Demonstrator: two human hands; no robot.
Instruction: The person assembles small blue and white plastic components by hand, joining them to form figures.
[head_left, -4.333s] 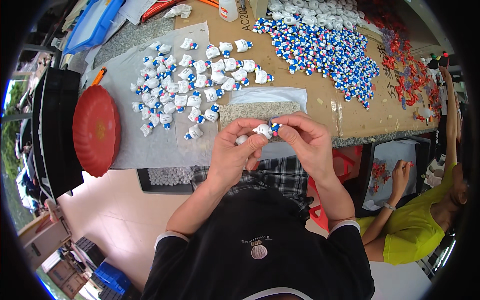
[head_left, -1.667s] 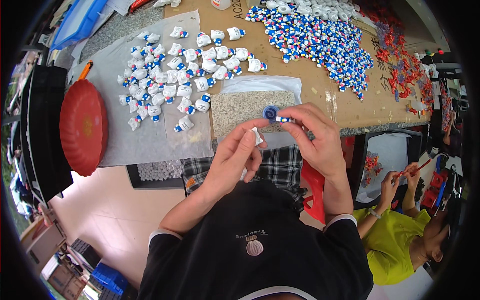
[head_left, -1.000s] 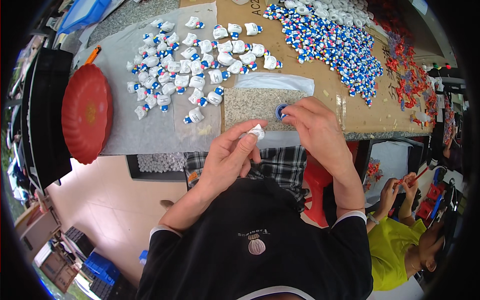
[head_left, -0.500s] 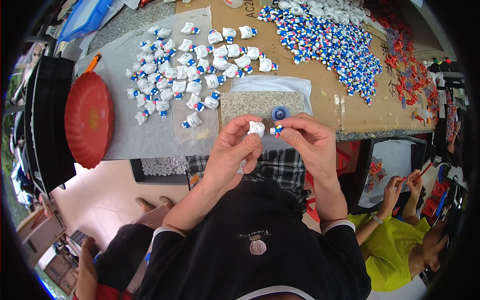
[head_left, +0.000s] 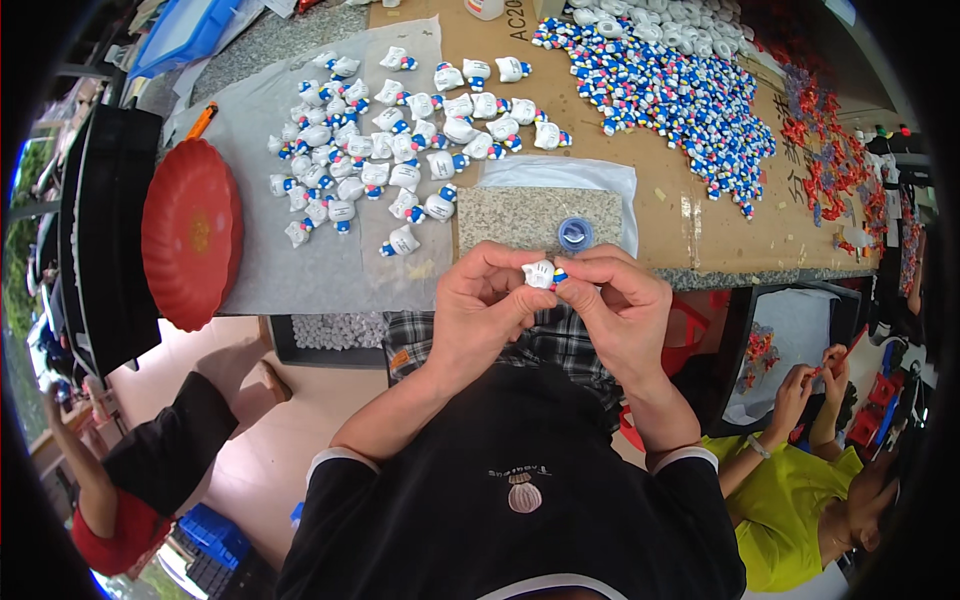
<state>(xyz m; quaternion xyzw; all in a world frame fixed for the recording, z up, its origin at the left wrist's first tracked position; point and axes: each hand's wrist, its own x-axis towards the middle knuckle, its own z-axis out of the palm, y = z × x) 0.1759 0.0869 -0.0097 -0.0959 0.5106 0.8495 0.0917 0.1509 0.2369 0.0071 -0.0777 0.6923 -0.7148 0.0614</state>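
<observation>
Between my hands, above the table's front edge, a white cat-shaped figurine head (head_left: 538, 274) meets a small blue figurine body (head_left: 560, 276). My left hand (head_left: 490, 305) is closed on the head, thumb and fingertips pinching it. Thumb and forefinger of my right hand (head_left: 622, 305) pinch the body, which they partly cover. Just beyond my fingers, a small round tub of blue stuff (head_left: 575, 234) stands on a speckled stone slab (head_left: 500, 217). Joined white-and-blue figurines (head_left: 360, 145) lie spread over the grey sheet to the left.
Loose blue bodies (head_left: 680, 110) and white heads (head_left: 690, 25) are heaped at the back right. A red scalloped dish (head_left: 190, 235) and an orange-handled cutter (head_left: 202, 121) lie left. Below the table edge sits a tray of white pieces (head_left: 338, 331). A co-worker in yellow-green (head_left: 790, 500) works at right.
My hands have come together, and the head and body, apart before, now touch. The view has shifted slightly. A person at lower left has moved further left.
</observation>
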